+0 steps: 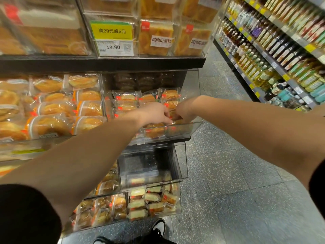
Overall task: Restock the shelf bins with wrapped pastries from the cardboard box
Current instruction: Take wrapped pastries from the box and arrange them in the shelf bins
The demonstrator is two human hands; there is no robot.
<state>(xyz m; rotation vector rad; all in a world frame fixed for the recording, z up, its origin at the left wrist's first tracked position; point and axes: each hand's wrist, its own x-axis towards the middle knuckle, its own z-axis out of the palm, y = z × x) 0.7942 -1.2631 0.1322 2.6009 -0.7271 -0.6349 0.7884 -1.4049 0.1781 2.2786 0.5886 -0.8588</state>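
Here, left hand (154, 112) and right hand (184, 110) among wrapped pastries (154, 131), clear bin (182, 130)

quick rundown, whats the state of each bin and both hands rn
left hand: reaching into the middle right bin, fingers on wrapped pastries
right hand: in the same bin, fingers curled down among pastries
middle right bin: partly filled
middle left bin: nearly full
clear bin below: almost empty
bottom bins: well stocked

pastries (154, 132) gold-brn, clear wrap, red tags | promo sign (112, 31) ylw/grn | floor (228, 173) gry speckled
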